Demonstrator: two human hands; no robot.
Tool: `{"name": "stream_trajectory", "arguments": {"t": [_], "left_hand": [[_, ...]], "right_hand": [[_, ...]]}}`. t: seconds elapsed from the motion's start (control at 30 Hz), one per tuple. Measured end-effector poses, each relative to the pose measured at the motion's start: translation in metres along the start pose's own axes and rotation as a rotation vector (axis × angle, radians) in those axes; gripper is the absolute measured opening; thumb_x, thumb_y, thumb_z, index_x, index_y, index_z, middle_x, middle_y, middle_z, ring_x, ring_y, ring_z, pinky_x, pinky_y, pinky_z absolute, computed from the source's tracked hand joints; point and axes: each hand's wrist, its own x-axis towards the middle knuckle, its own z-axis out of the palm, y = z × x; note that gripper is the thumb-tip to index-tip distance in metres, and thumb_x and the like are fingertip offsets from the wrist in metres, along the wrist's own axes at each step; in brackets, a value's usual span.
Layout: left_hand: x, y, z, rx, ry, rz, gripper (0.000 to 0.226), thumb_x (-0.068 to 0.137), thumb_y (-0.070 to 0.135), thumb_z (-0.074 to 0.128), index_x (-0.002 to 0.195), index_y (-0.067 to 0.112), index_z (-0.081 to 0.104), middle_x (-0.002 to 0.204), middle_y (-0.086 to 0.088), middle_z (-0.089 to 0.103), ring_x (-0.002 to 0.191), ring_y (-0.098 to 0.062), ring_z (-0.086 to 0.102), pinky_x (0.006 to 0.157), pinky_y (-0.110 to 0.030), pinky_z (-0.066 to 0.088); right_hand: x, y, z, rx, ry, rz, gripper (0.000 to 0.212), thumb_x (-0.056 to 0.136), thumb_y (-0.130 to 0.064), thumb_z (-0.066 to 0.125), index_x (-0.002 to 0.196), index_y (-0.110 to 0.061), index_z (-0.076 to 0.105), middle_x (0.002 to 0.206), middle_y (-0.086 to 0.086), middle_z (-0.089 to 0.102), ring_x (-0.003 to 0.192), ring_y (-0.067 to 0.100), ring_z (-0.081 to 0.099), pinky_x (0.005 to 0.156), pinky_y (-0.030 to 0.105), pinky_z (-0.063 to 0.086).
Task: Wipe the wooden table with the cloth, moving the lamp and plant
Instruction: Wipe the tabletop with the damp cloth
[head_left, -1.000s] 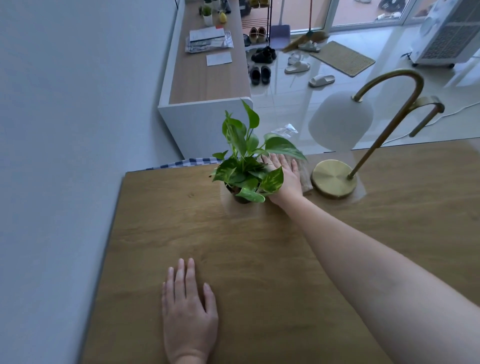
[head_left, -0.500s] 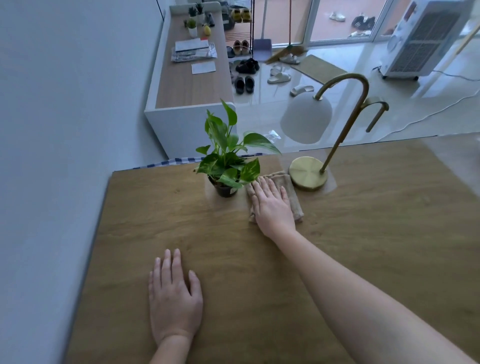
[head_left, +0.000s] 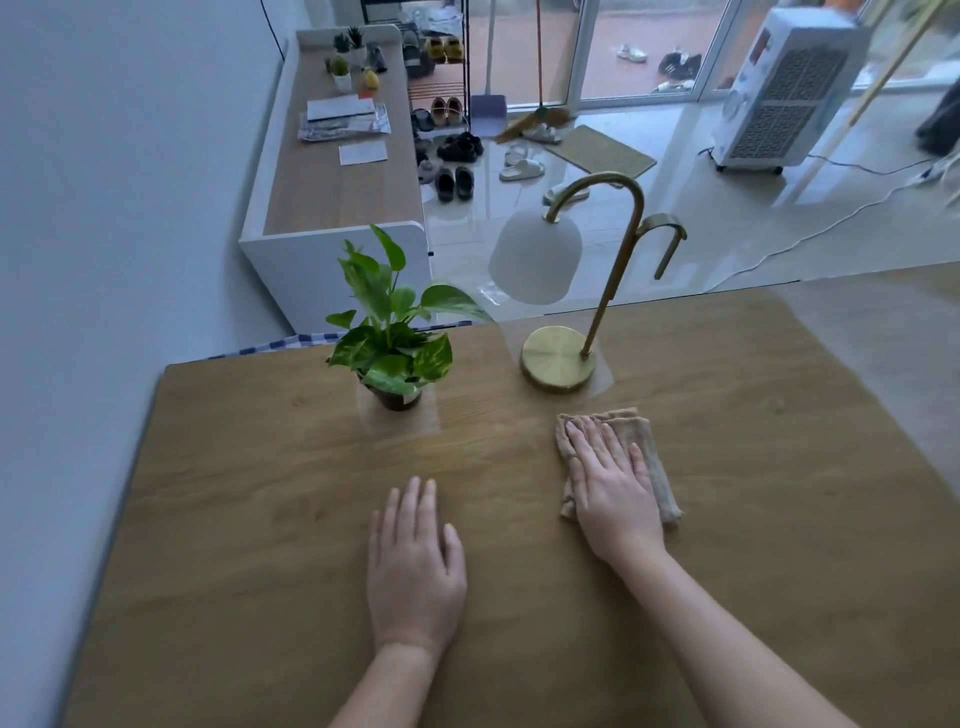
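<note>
A folded beige cloth lies on the wooden table, in front of the lamp. My right hand presses flat on the cloth with straight fingers. My left hand rests flat on the bare wood, nearer to me and left of the cloth. A small potted plant with green leaves stands near the table's far edge. To its right stands a brass lamp with a round base, a curved neck and a white shade.
A grey wall runs along the table's left side. Beyond the far edge stand a low white cabinet with papers and small pots, shoes on a tiled floor, and a white air cooler.
My right hand has slid the cloth toward me and to the right, away from the plant to a spot in front of the lamp base. My left hand stays flat on the table.
</note>
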Motion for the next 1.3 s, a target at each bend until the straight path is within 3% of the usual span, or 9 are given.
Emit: {"name": "stream_trajectory", "arguments": {"t": [0.23, 0.47, 0.77, 1.1, 1.3], "left_hand": [[0.023, 0.063, 0.030, 0.044, -0.111, 0.058, 0.065, 0.102, 0.042, 0.037, 0.163, 0.021, 0.042, 0.171, 0.001, 0.038, 0.161, -0.023, 0.029, 0.132, -0.042, 0.013], [0.022, 0.062, 0.037, 0.068, -0.135, 0.034, 0.066, 0.103, 0.043, 0.036, 0.167, 0.025, 0.034, 0.174, 0.007, 0.030, 0.164, -0.017, 0.016, 0.133, -0.042, 0.012], [0.026, 0.064, 0.039, 0.068, -0.127, 0.014, 0.065, 0.104, 0.041, 0.039, 0.168, 0.029, 0.030, 0.174, 0.011, 0.026, 0.165, -0.013, 0.012, 0.134, -0.042, 0.013], [0.025, 0.071, 0.031, 0.035, -0.132, -0.007, 0.062, 0.106, 0.043, 0.036, 0.166, 0.029, 0.033, 0.173, 0.010, 0.029, 0.164, -0.010, 0.012, 0.135, -0.037, 0.007], [0.013, 0.061, 0.019, -0.156, -0.049, -0.085, 0.051, 0.107, 0.024, 0.052, 0.159, 0.019, 0.049, 0.166, 0.002, 0.044, 0.160, -0.014, 0.028, 0.132, -0.035, 0.020]], "right_hand": [[0.046, 0.054, -0.022, 0.008, 0.041, 0.075, 0.053, 0.114, -0.043, 0.017, 0.167, -0.042, 0.020, 0.174, -0.022, 0.009, 0.160, -0.001, -0.001, 0.133, 0.040, -0.001], [0.129, 0.085, -0.043, 0.008, -0.020, 0.012, 0.053, 0.114, -0.044, 0.020, 0.167, -0.045, 0.017, 0.174, -0.024, 0.005, 0.161, 0.001, -0.002, 0.132, 0.042, -0.004], [0.226, 0.069, -0.055, 0.002, -0.074, -0.083, 0.055, 0.113, -0.046, 0.018, 0.167, -0.039, 0.018, 0.176, -0.017, 0.006, 0.163, 0.009, -0.001, 0.132, 0.047, -0.006], [0.163, 0.090, -0.051, -0.006, -0.086, -0.110, 0.055, 0.113, -0.048, 0.013, 0.168, -0.043, 0.010, 0.176, -0.020, 0.000, 0.163, 0.008, -0.004, 0.131, 0.047, -0.007], [0.097, 0.076, -0.039, -0.004, -0.057, 0.001, 0.056, 0.112, -0.048, 0.013, 0.168, -0.043, 0.009, 0.175, -0.022, -0.001, 0.163, 0.006, -0.005, 0.131, 0.047, -0.007]]}}
